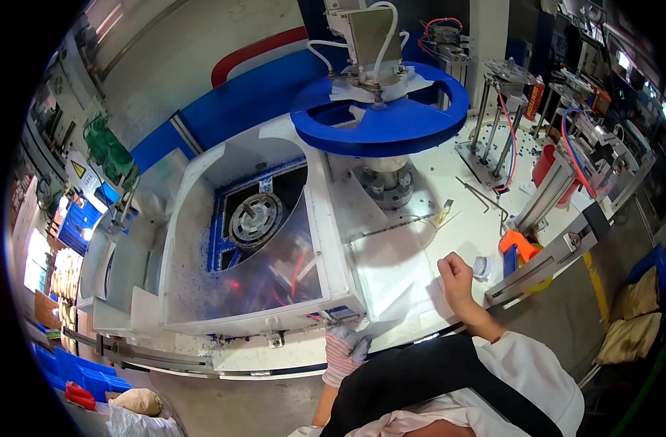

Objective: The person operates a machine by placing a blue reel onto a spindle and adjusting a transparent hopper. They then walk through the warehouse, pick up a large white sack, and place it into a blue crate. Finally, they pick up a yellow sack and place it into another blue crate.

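Inside the white boxy machine housing with a clear panel (335,251), we see a round grey metal hub (256,221). At the housing's front right corner, our left hand (344,351), in a pink-and-white striped glove, curls its fingers; we cannot tell whether it grips. Right of the housing, over the white counter (391,280), our bare right hand (457,274) makes a fist, contents hidden, just beside a small pale cylinder (483,268).

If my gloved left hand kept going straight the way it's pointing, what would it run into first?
Most likely the front lower corner of the white housing, just ahead of your gloved left hand. Depth is unclear; they may already touch.
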Available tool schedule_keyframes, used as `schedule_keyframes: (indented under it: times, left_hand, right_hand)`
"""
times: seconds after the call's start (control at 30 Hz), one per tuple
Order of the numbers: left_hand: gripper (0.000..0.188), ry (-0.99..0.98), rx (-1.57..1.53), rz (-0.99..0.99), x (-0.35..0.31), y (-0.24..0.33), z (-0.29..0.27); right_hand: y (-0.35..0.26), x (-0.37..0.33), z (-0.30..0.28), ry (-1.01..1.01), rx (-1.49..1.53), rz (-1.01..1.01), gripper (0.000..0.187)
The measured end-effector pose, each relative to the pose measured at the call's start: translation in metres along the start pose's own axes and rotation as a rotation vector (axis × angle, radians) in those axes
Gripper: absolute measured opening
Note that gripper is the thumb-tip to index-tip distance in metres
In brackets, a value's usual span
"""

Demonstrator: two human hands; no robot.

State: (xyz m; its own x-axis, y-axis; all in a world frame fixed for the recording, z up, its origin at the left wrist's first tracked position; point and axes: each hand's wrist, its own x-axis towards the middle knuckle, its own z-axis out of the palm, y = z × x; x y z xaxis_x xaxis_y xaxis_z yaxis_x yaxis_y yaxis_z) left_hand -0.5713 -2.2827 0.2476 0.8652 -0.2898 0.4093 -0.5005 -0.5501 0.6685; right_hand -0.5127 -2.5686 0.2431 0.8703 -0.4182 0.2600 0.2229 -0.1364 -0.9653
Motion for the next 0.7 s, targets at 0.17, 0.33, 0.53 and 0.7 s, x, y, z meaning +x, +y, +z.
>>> schedule_keyframes:
  times: [0.17, 0.33, 0.53, 0.7]
  left_hand:
    - [0.016, 0.131, 0.149, 0.015, -0.009, -0.011, 0.004]
    - [0.017, 0.144, 0.163, -0.075, -0.013, -0.014, 0.009]
    - [0.028, 0.131, 0.279, -0.178, -0.051, -0.055, 0.035]
    - [0.044, -0.088, 0.225, -0.329, -0.056, -0.055, 0.03]
  right_hand:
    - [-0.003, 0.004, 0.01, -0.066, -0.264, -0.29, 0.025]
    - [0.004, 0.0, 0.006, -0.111, -0.423, -0.381, 0.027]
    - [0.008, -0.009, 0.005, -0.152, -0.34, -0.243, 0.029]
    - [0.004, -0.01, 0.004, -0.229, -0.346, -0.205, 0.029]
